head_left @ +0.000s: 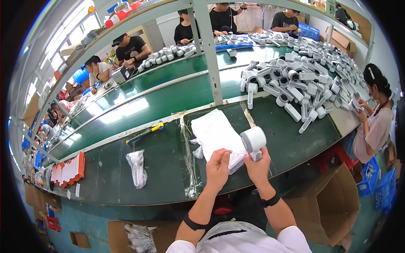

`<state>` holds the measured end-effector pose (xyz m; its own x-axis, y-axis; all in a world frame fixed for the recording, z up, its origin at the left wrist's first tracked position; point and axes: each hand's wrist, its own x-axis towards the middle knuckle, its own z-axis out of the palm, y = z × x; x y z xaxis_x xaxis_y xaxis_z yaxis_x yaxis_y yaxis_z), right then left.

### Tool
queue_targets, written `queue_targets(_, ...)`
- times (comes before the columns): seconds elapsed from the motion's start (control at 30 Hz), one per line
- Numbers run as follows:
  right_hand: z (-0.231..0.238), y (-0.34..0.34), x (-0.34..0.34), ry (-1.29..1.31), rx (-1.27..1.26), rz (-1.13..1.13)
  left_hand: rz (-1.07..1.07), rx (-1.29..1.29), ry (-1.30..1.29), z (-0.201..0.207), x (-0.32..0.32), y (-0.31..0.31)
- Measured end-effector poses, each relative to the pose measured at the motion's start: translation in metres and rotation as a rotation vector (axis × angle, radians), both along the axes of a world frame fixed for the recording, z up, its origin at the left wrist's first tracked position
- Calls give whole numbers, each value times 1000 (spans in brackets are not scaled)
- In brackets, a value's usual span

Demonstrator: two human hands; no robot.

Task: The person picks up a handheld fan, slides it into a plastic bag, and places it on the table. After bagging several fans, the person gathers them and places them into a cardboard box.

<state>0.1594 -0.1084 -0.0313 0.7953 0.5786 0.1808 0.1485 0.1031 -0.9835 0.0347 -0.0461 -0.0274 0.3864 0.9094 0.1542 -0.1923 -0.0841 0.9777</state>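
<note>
My right hand (pixel 258 164) is closed round the short handle of a white handheld device (pixel 253 139) with a round, drum-shaped head, held upright over the bench edge. My left hand (pixel 217 168) is pinched, its fingertips on the thin edge of a clear plastic bag (pixel 236 163) that spans the gap between my hands. Just beyond them lies a stack of flat white bags (pixel 216 128). Further left, a bagged device (pixel 136 168) rests on the dark bench.
A large heap of similar white devices (pixel 295 80) covers the right of the green conveyor (pixel 168 90). A yellow-and-black hammer (pixel 145 132) and an orange box of white slips (pixel 68 169) are at left. Cardboard boxes (pixel 325 206) stand below. A co-worker (pixel 373 122) handles devices at right.
</note>
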Motion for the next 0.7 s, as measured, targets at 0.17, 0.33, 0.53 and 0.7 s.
queue_targets(0.17, 14, -12, 17, -176, -133, 18, -23, 257, 155, 10, 0, -2)
queue_targets(0.33, 27, -29, 19, -146, -240, 69, 163, 214, 174, 4, 8, -5)
queue_targets(0.53, 27, -64, 24, -93, -240, 129, 34, -86, 249, 13, 13, -11)
queue_targets(0.7, 51, -123, 39, 132, -289, 520, 26, 30, 272, 2, 18, -15)
